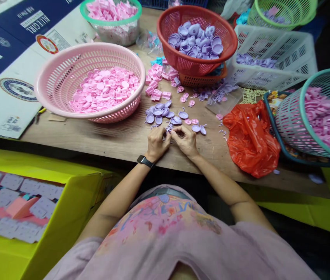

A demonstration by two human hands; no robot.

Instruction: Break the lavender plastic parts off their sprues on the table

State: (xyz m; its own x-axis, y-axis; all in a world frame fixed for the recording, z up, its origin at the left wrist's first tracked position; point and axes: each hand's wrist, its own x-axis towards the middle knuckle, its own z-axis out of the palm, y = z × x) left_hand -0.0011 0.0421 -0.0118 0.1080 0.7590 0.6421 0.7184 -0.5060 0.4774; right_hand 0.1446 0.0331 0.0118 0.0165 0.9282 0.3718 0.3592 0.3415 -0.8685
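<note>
Both my hands meet near the front of the wooden table (118, 142). My left hand (156, 143), with a dark watch on the wrist, has its thumb and fingers pinched together. Opposite it, my right hand (185, 140) is also pinched, its fingertips almost touching the left ones. Between the fingertips shows a bit of small purple plastic (169, 127), too small to make out. Just beyond lie several purple oval shell pieces (159, 111) in a loose heap. Small round pink pieces (187, 121) lie among purple shells to the right of the heap.
A pink basket (51, 87) of pink parts stands at left. Behind are a red basket (167, 58) of purple shells and a white crate (293, 50). An orange-red plastic bag (250, 140) and a tilted teal basket (293, 112) sit at right. Pink blocks (154, 93) lie mid-table.
</note>
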